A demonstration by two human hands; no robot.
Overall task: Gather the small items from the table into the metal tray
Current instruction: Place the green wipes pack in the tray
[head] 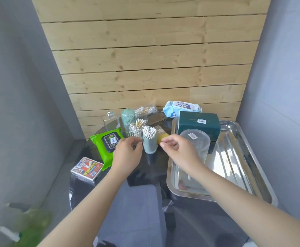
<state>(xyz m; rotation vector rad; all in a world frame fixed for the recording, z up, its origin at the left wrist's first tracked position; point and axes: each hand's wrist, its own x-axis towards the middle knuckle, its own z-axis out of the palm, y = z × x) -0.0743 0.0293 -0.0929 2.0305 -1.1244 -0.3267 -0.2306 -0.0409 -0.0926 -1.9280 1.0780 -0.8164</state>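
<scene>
Both bare forearms reach forward side by side. The left hand (pixel 127 155) curls its fingers loosely inward, seemingly empty; the right hand (pixel 178 148) pinches thumb and forefinger together, palm down.

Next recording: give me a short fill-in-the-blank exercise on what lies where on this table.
1. The dark green box sits inside the metal ____.
2. The pale cup between the left hand and right hand is filled with cotton ____.
3. The wipes pack left of that cup is bright ____.

Missing words: tray; swabs; green
</scene>
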